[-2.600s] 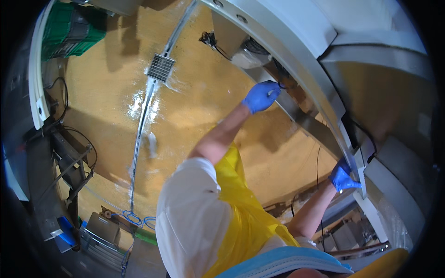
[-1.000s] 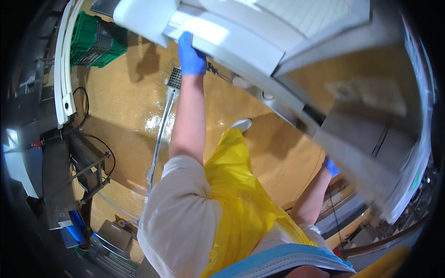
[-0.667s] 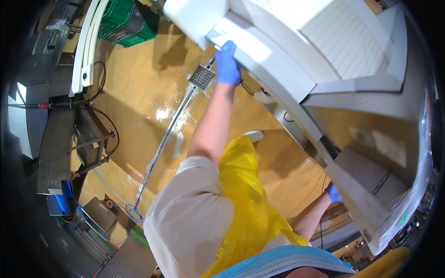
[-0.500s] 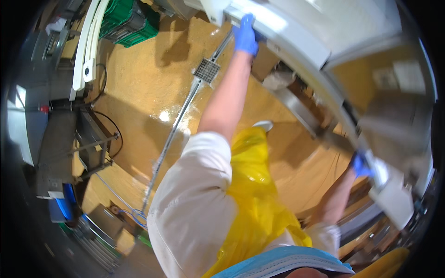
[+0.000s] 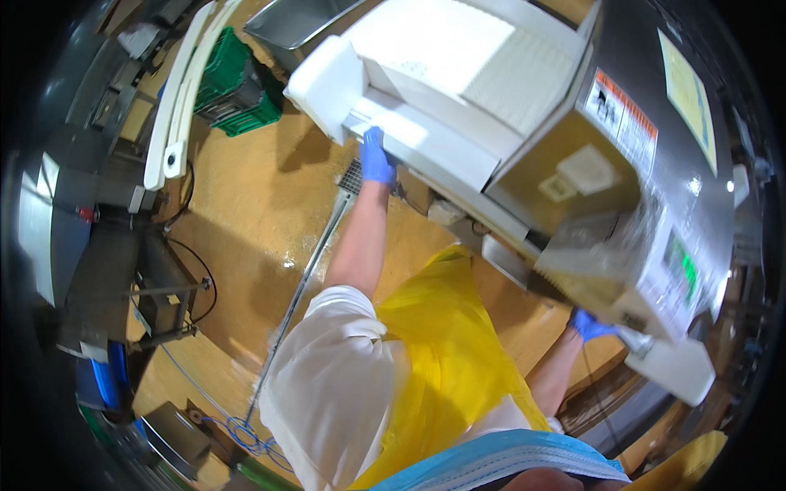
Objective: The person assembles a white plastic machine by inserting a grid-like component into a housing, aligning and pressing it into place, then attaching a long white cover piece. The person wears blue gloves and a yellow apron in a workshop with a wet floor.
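Observation:
A large steel and white machine [image 5: 524, 214] with a white conveyor-like bed [image 5: 458, 143] stands across the upper right. My left hand [image 5: 377, 155], in a blue glove, grips the near edge of the bed, close to its rounded white end piece [image 5: 327, 86]. Farther right, my right hand [image 5: 591, 326], also in a blue glove, holds the machine's lower right end beside a pale flat flap [image 5: 675, 372]. Its fingers are partly hidden under the body. A small control panel with a green display [image 5: 681, 263] is just above that hand.
A wet tan floor [image 5: 246, 204] has a narrow drain channel [image 5: 304, 282] and a grate [image 5: 350, 176], partly covered by the machine. Green crates [image 5: 250, 114] stand at the upper left near long white rails [image 5: 182, 94]. Steel equipment lines the left, with a blue hose [image 5: 254, 438] on the floor.
The machine has shifted left over the floor, its end now overlapping the drain grate. Both my hands have stayed on it. The view has tilted, showing more of the machine's top.

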The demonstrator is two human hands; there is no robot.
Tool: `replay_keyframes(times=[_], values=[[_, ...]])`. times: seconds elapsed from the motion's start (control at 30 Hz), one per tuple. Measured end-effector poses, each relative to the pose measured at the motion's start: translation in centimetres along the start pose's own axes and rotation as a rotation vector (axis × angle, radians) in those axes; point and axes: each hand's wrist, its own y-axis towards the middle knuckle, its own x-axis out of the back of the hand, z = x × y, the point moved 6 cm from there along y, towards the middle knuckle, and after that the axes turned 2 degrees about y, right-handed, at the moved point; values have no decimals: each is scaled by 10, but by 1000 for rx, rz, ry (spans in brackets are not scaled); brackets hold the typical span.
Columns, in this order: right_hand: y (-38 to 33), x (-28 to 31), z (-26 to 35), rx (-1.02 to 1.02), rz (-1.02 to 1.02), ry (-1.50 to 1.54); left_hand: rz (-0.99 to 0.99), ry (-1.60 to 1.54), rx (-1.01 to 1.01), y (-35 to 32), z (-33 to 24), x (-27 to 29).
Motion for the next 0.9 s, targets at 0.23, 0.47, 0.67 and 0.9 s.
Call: replay_keyframes(times=[0.23,0.47,0.67,0.9], values=[[0,-1,-27,-86,-22,-144,-271,298,-252,-40,-24,50],[12,-10,-43,-110,-12,-269,-529,580,-246,-50,-22,71],[-10,29,1,-74,-75,-115,-349,368,-253,-36,-29,114],[-5,25,-14,-238,301,116,-304,528,-294,-15,-57,72]])
